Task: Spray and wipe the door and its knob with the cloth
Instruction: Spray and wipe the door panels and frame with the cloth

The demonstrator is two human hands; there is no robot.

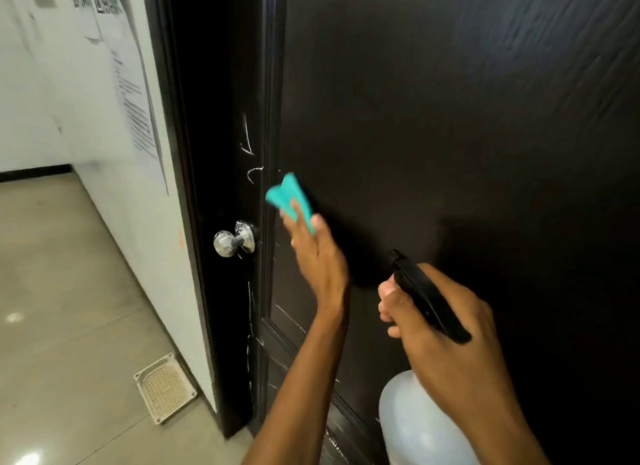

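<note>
The door (450, 118) fills the right two thirds of the frame, a tall dark brown panel with a faint sheen and recessed mouldings running up its left edge. White scratch-like marks show along that edge, above and below the knob (234, 238). The knob is a rounded, shiny chrome piece on a round plate, sitting left of centre and sticking out toward the left, its stem roughly level.

The left hand (313, 253) reaches up from the bottom centre and holds a teal cloth (289, 198) against the door just up and right of the knob. The cloth looks soft and folded, its long axis running from upper left to lower right, with a peaked corner pointing up. The fingers lie fairly straight over the lower part of it, pressing it flat to the panel; the motion blur hides how the thumb sits.

The right hand (446, 322), lower right, is curled round the black plastic head of a spray bottle (412, 423). The nozzle points up and left at the door, fingers wrapped at the trigger side. The bottle's body is a pale translucent rounded shape hanging below the hand, long axis roughly upright.

At far left is a white wall (41, 83) with printed papers (138, 118) taped on, and a glossy beige tiled floor (69, 291) carrying a small cream vent grille (164, 388) near the door frame.
</note>
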